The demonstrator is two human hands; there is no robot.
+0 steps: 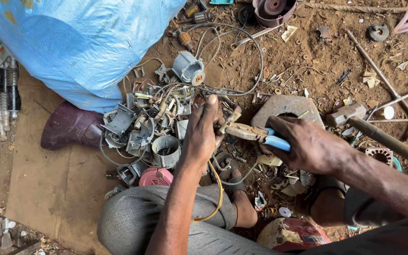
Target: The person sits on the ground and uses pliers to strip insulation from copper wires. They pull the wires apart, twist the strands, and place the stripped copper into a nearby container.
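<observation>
Pliers (251, 133): rusty jaws, blue handles, lay level above dirt ground. Yellow wire (217, 196): looped downward over knee.

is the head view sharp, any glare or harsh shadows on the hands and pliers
Head view: soft, even daylight, no glare; left hand, right hand and pliers are fairly sharp; only faint shadows on the dirt; slight softness toward the frame edges.

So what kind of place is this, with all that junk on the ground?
Probably a scrap yard: a heap of metal motor parts lies on bare dirt, and the right hand holds blue-handled pliers.
</observation>
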